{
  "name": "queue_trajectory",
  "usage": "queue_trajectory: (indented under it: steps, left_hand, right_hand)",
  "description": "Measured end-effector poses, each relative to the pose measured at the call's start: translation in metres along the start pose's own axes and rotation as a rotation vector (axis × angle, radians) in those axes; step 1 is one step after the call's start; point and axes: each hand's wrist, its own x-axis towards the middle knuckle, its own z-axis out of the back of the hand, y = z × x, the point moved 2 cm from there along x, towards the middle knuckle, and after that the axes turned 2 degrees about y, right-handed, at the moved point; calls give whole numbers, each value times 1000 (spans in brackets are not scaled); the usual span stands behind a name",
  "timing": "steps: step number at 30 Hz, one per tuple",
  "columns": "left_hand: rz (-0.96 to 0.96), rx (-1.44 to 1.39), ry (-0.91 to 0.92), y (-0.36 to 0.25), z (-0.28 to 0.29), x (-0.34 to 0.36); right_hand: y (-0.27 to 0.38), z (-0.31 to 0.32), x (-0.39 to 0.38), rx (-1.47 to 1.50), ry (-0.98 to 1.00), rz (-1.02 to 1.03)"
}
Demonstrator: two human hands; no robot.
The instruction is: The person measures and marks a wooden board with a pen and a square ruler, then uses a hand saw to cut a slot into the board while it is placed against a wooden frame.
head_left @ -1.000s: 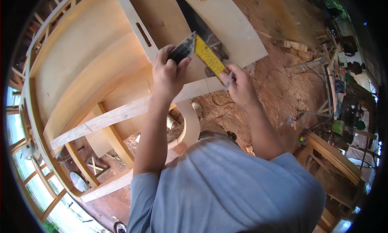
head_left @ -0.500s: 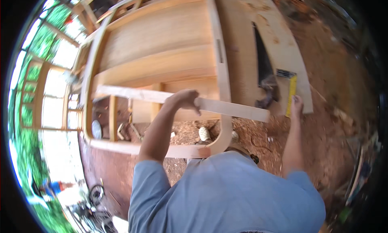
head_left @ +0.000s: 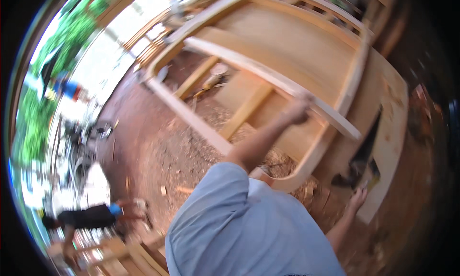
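One long, straight strip of pale, smooth wood (head_left: 338, 120) lies slantwise over a light-brown wooden frame (head_left: 191, 117) with rounded corners, its end jutting past the frame's side. The left hand (head_left: 301, 108) closes its grip around this strip. The right hand (head_left: 358, 198), blurred, has a narrow grip on a yellow-and-black carpenter's square (head_left: 373, 170) above a tan plywood panel (head_left: 393, 132) with a curved edge and brownish blotches. Beside the square, a handsaw with a dark, tapering blade (head_left: 366, 144) rests on the panel.

Bare yellowish slats (head_left: 247, 110) cross the frame's openings. The left forearm passes in front of the near rail, hiding part of it. Curly shavings litter the reddish earth floor (head_left: 143, 142). Farther left are a spoked wheel (head_left: 101, 130) and a person in a black top (head_left: 91, 217).
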Motion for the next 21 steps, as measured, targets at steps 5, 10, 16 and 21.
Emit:
queue_trajectory:
  steps: [5,10,16,21]
  left_hand:
    - [-137,-218,328,-61,-5,-81]
    - [272,-86,346,-12,37,-200]
    - [372,65,136,-23,47,-229]
    - [513,84,183,-18,38,-230]
  right_hand:
    - [-48,-9,51,-100,50,75]
    - [39,-83,10,-117,188,-17]
    - [13,-124,96,-523,179,263]
    - [-1,-154,116,-735,60,309]
